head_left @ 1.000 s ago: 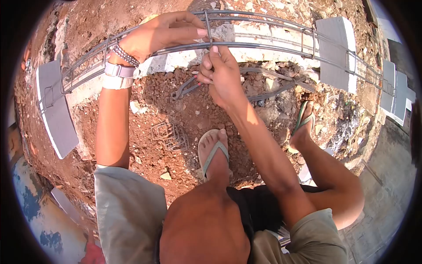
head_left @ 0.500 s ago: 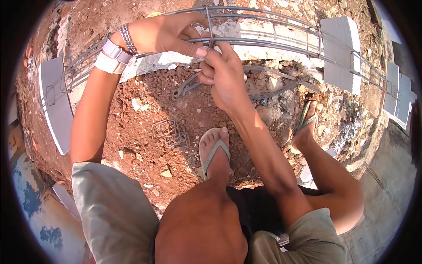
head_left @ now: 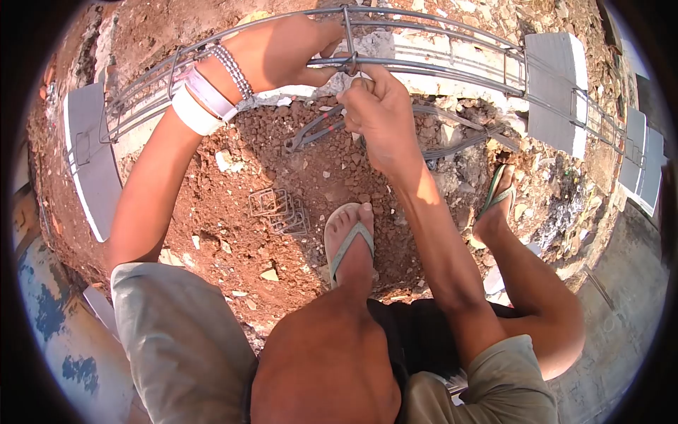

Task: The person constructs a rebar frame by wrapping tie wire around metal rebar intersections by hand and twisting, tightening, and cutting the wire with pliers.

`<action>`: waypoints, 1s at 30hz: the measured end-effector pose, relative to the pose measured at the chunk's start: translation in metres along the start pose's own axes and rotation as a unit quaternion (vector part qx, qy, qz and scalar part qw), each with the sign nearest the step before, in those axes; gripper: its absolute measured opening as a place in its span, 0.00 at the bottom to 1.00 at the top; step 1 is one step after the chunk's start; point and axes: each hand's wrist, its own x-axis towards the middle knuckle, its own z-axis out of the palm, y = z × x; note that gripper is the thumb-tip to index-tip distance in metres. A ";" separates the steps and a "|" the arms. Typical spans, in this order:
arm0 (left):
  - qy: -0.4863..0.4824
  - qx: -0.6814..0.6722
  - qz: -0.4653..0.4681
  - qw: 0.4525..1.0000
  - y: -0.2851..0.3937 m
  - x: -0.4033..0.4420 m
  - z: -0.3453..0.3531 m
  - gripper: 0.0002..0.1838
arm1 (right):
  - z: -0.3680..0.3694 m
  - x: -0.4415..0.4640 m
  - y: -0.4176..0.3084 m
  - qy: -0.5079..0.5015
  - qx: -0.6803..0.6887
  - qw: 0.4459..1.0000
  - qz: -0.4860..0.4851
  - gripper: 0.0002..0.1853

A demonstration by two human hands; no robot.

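Note:
A long steel rebar cage [head_left: 452, 68] crosses the top of the view, its parallel bars joined by square stirrups. My left hand [head_left: 286, 53], with a beaded bracelet and pale bands at the wrist, is closed around the bars just left of an upright stirrup [head_left: 347, 32]. Right below that stirrup, my right hand [head_left: 381, 106] is curled, thumb and finger pinching a short tie wire [head_left: 353, 68] at the joint with the lower bar. The wire is thin and partly hidden by the fingers.
A bundle of grey wire [head_left: 459, 145] lies on the rubble behind my right hand. Loose square stirrups [head_left: 279, 210] rest on the reddish soil [head_left: 212, 244]. Grey blocks [head_left: 554, 92] stand at the cage's right, another block [head_left: 88, 162] at left. My sandalled foot [head_left: 351, 244] is below.
My right hand has turned and its fingers have curled in more tightly at the joint. The left hand stays on the bars; the whole view has shifted slightly.

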 end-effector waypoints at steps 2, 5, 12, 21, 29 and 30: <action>0.018 0.055 0.012 0.998 -0.001 -0.002 0.003 0.13 | -0.002 0.001 0.000 -0.001 -0.002 1.000 0.002 0.20; -0.045 -0.024 -0.110 0.993 0.016 -0.003 -0.003 0.13 | -0.005 0.004 0.004 -0.008 -0.010 1.000 0.000 0.20; -0.109 -0.381 -0.195 0.897 -0.007 -0.004 -0.003 0.17 | -0.007 0.000 0.005 -0.017 0.016 0.999 0.032 0.17; 0.049 -0.325 -0.228 0.917 -0.003 -0.003 0.024 0.19 | -0.001 -0.001 0.007 -0.009 -0.155 0.987 -0.035 0.12; 0.174 -0.249 -0.252 0.919 0.017 0.002 0.038 0.17 | 0.005 0.000 0.011 0.050 0.030 0.998 0.021 0.14; 0.214 -0.236 -0.257 0.912 0.025 0.000 0.042 0.16 | 0.002 0.001 0.008 0.044 -0.005 0.999 0.012 0.14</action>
